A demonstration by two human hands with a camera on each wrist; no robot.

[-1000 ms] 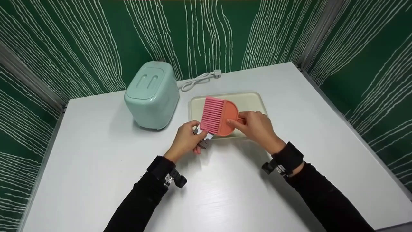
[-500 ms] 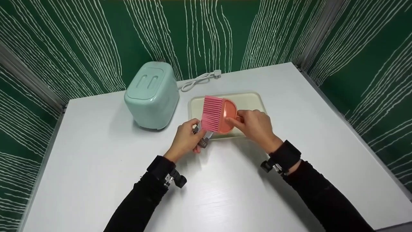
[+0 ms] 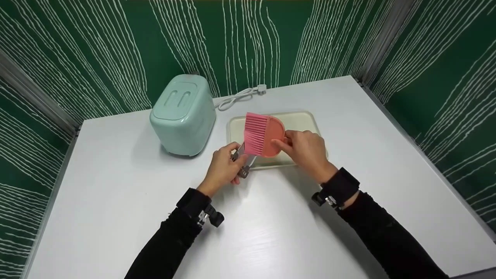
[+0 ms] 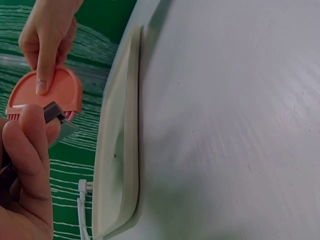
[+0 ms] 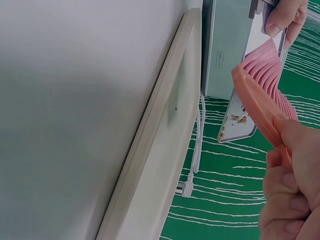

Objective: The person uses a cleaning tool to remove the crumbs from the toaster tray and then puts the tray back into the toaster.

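Seen on my remote feed, two bare hands work at close quarters over a white bench (image 3: 116, 201). The left hand (image 3: 223, 165) pinches the grey end of a metal tray (image 5: 239, 108), thumb on top and fingers curled beneath. The right hand (image 3: 309, 151) closes round the handle of an orange-and-pink brush (image 3: 264, 135), its thumb laid along the orange body. I see the pink bristles (image 5: 265, 65) bent against the metal tray, next to the left thumb, while brown crumbs (image 5: 243, 120) sit toward the tray's far end in my right wrist view. Both held items are raised over a shallow cream tray (image 3: 303, 121), which rests flat on the bench; the brush hides part of it from my head camera. To the left stands a mint-green toaster (image 3: 184, 120), upright, with a white cord (image 3: 234, 99) lying loosely coiled behind the cream tray and ending in a plug (image 3: 262, 88). Green walls (image 3: 294, 35) streaked with wavy white lines enclose the scene.
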